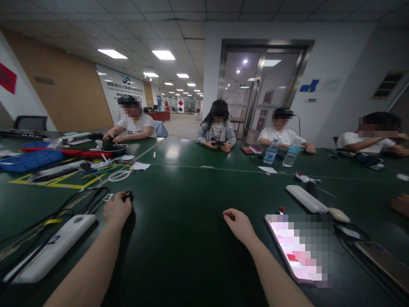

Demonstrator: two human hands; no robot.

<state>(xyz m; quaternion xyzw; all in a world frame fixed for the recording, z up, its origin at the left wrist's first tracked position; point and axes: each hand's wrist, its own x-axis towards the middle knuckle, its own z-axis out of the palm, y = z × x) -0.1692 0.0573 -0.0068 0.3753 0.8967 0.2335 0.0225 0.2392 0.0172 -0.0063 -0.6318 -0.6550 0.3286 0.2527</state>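
While the left hand (pixel 117 209) pinched a small black object (pixel 128 196), a steady hold clear of the black cables (pixel 68 210) seemed best; the right hand (pixel 239 225) curled loosely closed, apparently empty.

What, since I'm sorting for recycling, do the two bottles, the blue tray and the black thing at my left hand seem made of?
Bottles: probably thin, glossy plastic; the walls are see-through.
Blue tray: likely rigid plastic, fairly smooth, judging by its even colour.
Black thing: dark, but material unclear; it is small and partly hidden by the left hand.
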